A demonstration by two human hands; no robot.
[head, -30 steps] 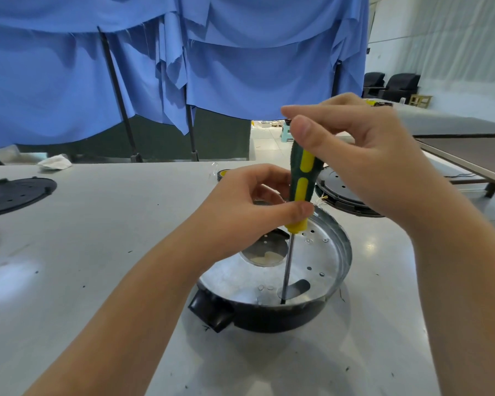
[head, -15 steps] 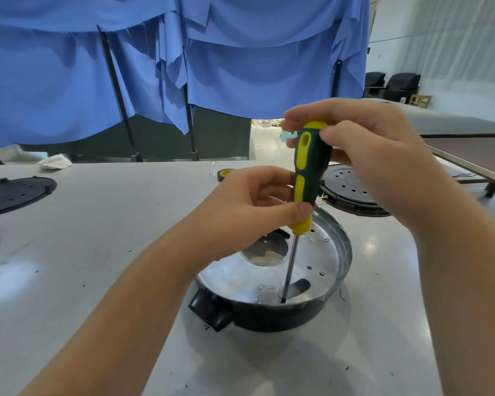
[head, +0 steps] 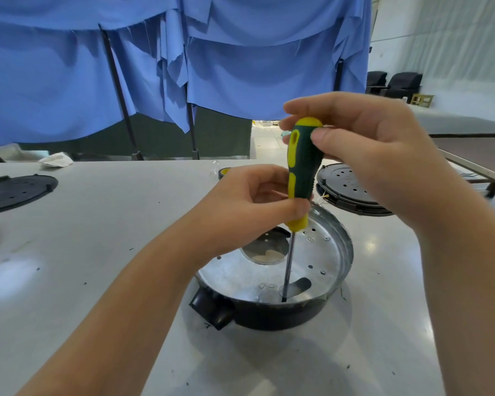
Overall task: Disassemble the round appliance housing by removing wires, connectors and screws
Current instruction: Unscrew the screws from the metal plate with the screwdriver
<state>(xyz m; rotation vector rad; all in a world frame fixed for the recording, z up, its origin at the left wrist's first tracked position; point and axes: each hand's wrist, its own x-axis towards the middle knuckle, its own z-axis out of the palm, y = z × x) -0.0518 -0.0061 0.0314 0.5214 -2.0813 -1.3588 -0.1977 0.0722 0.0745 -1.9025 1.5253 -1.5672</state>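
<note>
1. Rolled round since a second ago: green-and-yellow rubber-gripped screwdriver (head: 302, 170), with more of its green face and yellow cap now showing; tip planted at the same spot throughout.
2. Shifted up to the cap end: right hand (head: 377, 155), fingers curled over the top, thumb pressed on the handle's side, pinching it for a twist.
3. Closed round the lower handle near the yellow collar: left hand (head: 249, 207), thumb and fingers pinching it to steady the shaft.
4. Sitting toward the near right part of the white tabletop (head: 97, 252), well in from its edges: round black plastic appliance housing with a shiny perforated metal plate inside (head: 320, 267), stubby black handle pointing to the near left.
5. Standing nearly upright: steel shaft, tip down at the near rim of the plate beside an oblong slot; screw head itself too small to make out.
6. Probably light and stiff, that housing, and apt to slide or spin on the smooth top under torque; best held at the black rim or the stubby handle.
7. Thin sheet metal likely sharp at cut-outs; better kept clear of fingertips.
8. Lying behind at the far right: black perforated round cover (head: 352, 192); another black disc (head: 15, 190) at the left edge.
</note>
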